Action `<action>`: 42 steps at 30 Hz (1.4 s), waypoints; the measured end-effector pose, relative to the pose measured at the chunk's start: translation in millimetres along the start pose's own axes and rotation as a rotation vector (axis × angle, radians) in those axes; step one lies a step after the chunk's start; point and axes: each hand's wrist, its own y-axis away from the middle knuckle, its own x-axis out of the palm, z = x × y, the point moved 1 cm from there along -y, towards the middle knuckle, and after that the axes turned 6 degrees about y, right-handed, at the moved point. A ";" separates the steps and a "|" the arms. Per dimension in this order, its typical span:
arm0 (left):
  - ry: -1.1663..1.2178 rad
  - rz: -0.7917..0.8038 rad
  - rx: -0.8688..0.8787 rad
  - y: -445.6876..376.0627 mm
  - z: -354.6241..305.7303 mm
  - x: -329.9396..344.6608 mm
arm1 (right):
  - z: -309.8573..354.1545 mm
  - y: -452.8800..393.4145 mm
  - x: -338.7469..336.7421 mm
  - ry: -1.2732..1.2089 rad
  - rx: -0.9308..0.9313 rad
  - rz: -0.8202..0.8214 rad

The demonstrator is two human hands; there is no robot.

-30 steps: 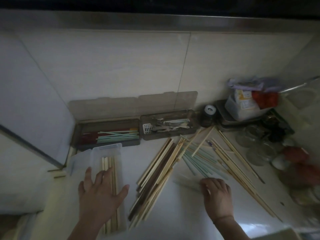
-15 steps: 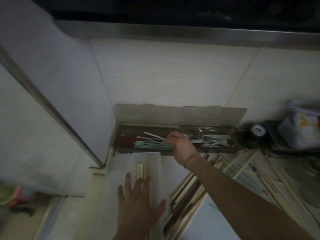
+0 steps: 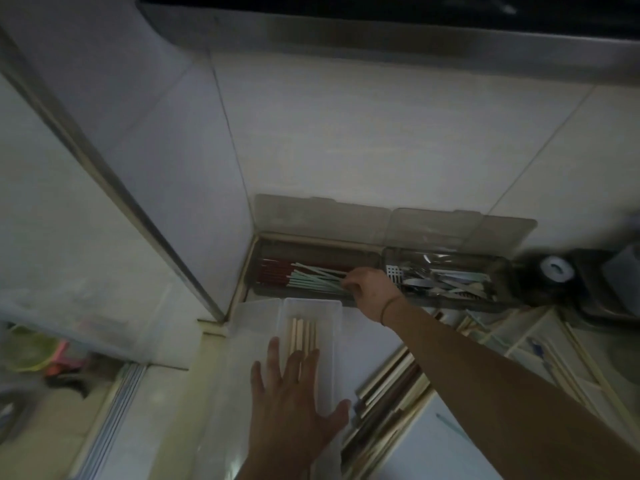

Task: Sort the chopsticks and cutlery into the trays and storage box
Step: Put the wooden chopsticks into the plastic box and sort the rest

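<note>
- right hand (image 3: 369,292) pinches the green chopsticks (image 3: 311,280) in the left tray (image 3: 256,268) — some sorted.
- left hand (image 3: 294,403), fingers spread flat, steadies the storage box (image 3: 337,327).
- loose chopsticks (image 3: 388,386) remain on the counter.

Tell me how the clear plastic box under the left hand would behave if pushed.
The clear box looks thin-walled and holds few wooden chopsticks, so it is probably light. On the smooth counter it would likely slide; the left hand seems to steady it.

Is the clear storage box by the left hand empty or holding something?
Holding something: pale wooden chopsticks lie lengthwise inside the clear storage box, under the left hand.
</note>
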 end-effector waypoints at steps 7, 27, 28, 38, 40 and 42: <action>-0.048 -0.007 0.050 2.9 1.1 0.9 | -56.3 108.8 -26.4 -0.111 0.125 -0.528; -0.080 -0.066 0.053 4.9 1.8 7.2 | -63.5 340.7 46.8 0.209 0.657 -0.393; -0.078 -0.064 0.051 4.9 1.7 6.9 | -62.8 336.1 45.7 0.143 0.662 -0.401; -0.043 -0.044 0.054 3.5 -0.2 2.1 | -14.6 186.0 -12.1 -0.135 0.279 -0.385; -0.035 -0.051 0.062 2.9 -0.3 0.3 | -2.5 144.2 -19.8 -0.053 0.167 -0.452; -0.029 -0.045 0.055 1.7 -0.4 -1.0 | 10.4 106.9 -26.9 0.020 0.103 -0.437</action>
